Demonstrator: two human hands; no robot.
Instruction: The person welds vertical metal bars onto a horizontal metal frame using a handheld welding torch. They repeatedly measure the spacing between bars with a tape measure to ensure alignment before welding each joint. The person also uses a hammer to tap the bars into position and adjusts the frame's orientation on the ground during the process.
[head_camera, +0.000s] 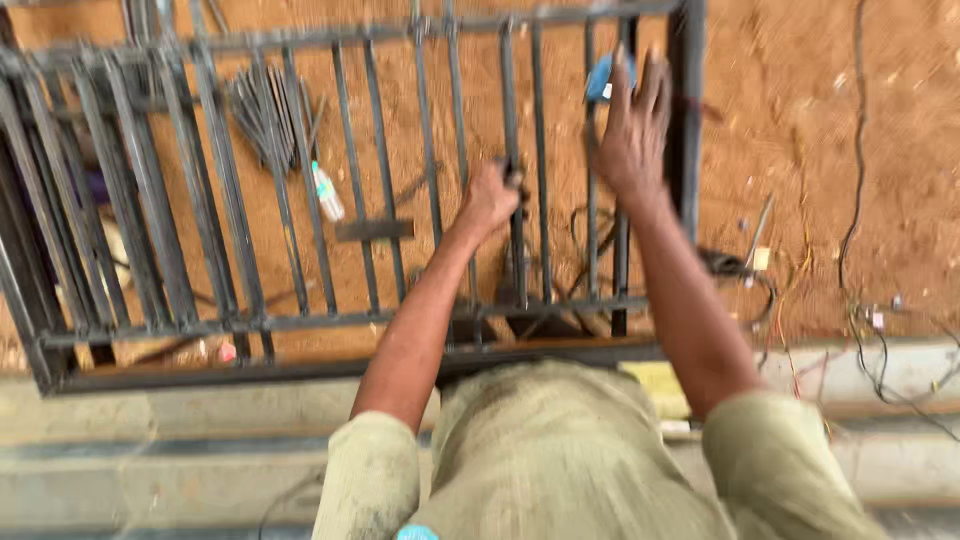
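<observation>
Hands on the grille (360, 320) lying flat over dirt: left hand (490, 197) fisted round a bar to steady it, right hand (632, 135) spread open, fingers flat against bars.

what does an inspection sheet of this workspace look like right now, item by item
surface: bare reddish dirt ground, with a concrete ledge along the near edge
job's things: dark metal bar grille lying flat over the ground
clutter: bundle of thin rods, small plastic bottle, flat metal piece, blue object beyond the bars
hands: left hand closed around one vertical bar; right hand open, fingers spread, by the bars near the grille's right frame; contact cannot be told through blur
cables: dark cable and tangled wires on the dirt to the right
surroundings: nothing seen beyond the ground and ledge
</observation>
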